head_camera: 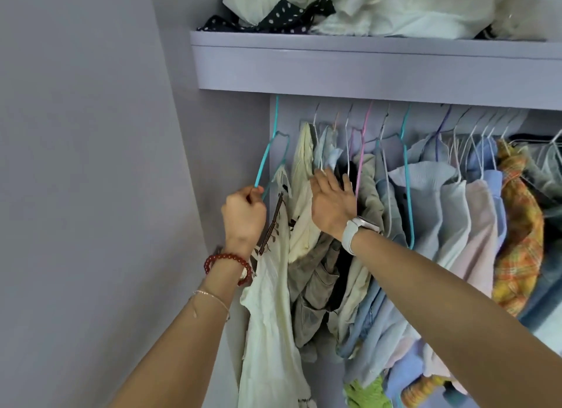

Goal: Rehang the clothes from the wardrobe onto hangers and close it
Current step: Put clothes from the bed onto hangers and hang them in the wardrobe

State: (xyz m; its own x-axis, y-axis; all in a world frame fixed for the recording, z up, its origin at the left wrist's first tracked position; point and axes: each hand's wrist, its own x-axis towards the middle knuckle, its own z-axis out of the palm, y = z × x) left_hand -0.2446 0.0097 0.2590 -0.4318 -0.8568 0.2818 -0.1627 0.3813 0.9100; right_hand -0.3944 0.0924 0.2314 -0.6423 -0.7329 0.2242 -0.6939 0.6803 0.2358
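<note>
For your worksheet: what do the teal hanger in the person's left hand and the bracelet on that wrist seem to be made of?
Teal hanger: probably wire with a smooth plastic coating; it is very thin and evenly coloured. Bracelet: round, glossy dark red beads, perhaps stone, glass or resin; the shine alone cannot settle which.

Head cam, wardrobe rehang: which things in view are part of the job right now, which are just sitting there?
In play:
- left hand gripping the teal hanger
- cream garment on that hanger
- right hand, fingers straight, pressing the hung clothes aside

Just there:
- crumpled clothes pile on the top shelf
- smartwatch, red bead bracelet
</note>
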